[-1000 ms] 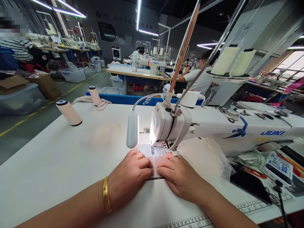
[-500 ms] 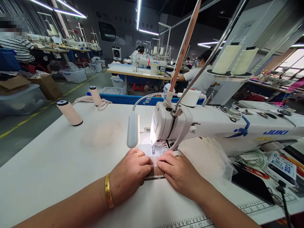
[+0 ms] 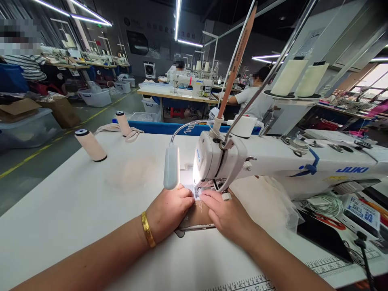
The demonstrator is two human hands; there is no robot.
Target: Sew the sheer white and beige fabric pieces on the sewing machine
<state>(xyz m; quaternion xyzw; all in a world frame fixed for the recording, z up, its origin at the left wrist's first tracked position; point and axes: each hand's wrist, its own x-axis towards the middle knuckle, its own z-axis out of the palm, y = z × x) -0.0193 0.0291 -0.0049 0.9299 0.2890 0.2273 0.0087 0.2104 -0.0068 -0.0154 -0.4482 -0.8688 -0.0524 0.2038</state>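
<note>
From the head camera I look down at a white worktop [image 3: 75, 210] with a sewing machine [image 3: 273, 161] running off to the right. My left hand [image 3: 168, 210] and right hand [image 3: 226, 214] lie flat side by side just in front of the machine's head, pressing down a small pale fabric piece [image 3: 197, 193] that sits between them, right under the needle area. The fingers [image 3: 186, 200] of the left hand are curled and close together, tips on the piece's left edge. The right hand's fingers [image 3: 210, 196] are stretched forward and narrow, tips on its right edge. Neither hand grips it; both pin it to the plate. The piece lies straight ahead of both sets of fingertips, toward the far side, its long axis running near to far into the presser foot. The hands look equally close to it.

A gooseneck lamp [image 3: 171, 166] hangs just left of the needle, directly above my left hand. Two thread cones [image 3: 91, 144] stand at the far left of the worktop, well apart from the hands. A gold bangle [image 3: 148, 235] sits on my left wrist. Other people work at machines in the far background.
</note>
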